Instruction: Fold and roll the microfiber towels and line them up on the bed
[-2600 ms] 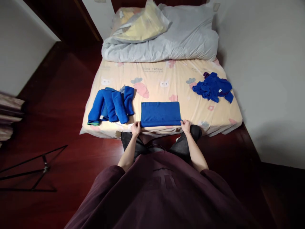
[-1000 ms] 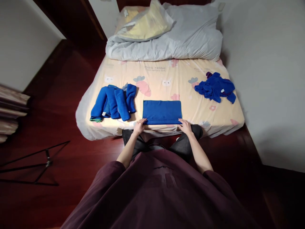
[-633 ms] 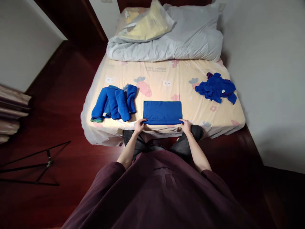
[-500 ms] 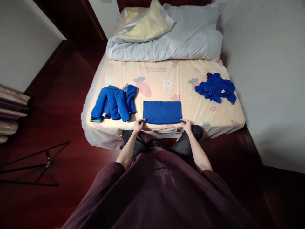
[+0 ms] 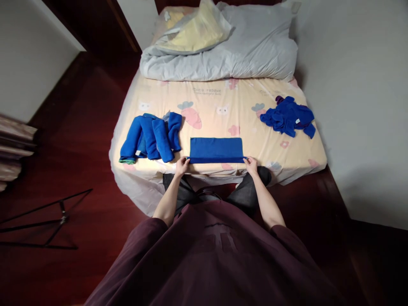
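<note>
A blue cloth point(image 5: 216, 147) lies flat near the front edge of the bed, its near edge turned over into a narrow strip. My left hand point(image 5: 182, 165) pinches the left end of that strip, and my right hand point(image 5: 250, 163) pinches the right end. Several rolled blue cloths point(image 5: 163, 140) lie side by side to the left of my left hand. Over on the right of the bed is a crumpled pile of blue cloths point(image 5: 288, 118) with a small white label and a bit of purple.
The bed point(image 5: 223, 110) has a patterned yellow sheet. A grey quilt point(image 5: 261, 42) and a yellow pillow point(image 5: 199, 32) in a clear cover are at its far end. Black tripod legs point(image 5: 47, 221) stand on the floor at left, near a curtain point(image 5: 15, 146).
The near edge of the cloth has been turned over further, making a more distinct strip. My hands have moved slightly apart, both still pinching its ends.
</note>
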Demonstrator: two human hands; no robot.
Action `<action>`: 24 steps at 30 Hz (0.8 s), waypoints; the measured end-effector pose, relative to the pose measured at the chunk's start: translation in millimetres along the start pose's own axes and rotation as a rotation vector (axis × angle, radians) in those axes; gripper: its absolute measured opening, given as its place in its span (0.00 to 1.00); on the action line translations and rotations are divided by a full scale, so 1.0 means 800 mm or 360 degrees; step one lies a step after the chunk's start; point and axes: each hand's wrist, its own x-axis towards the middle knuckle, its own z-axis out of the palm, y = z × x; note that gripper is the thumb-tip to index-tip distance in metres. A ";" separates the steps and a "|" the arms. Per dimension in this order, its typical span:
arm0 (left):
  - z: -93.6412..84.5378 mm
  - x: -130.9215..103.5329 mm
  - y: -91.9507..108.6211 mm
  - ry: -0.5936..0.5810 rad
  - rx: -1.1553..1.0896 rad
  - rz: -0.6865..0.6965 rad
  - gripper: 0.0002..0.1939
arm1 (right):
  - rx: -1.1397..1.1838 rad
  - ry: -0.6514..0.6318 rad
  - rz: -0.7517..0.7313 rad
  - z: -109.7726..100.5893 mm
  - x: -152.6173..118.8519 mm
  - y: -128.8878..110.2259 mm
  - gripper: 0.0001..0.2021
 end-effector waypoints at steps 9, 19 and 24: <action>-0.005 -0.003 -0.008 0.0030 0.0141 0.0006 0.15 | 0.0010 -0.0043 0.0006 0.005 0.001 0.012 0.21; -0.007 -0.014 -0.015 0.0199 0.0217 -0.0049 0.19 | 0.0031 0.0011 0.0099 0.007 0.004 0.010 0.23; -0.001 -0.014 -0.013 0.0220 0.0262 -0.0092 0.18 | 0.0012 0.0029 0.0121 0.007 0.001 0.010 0.20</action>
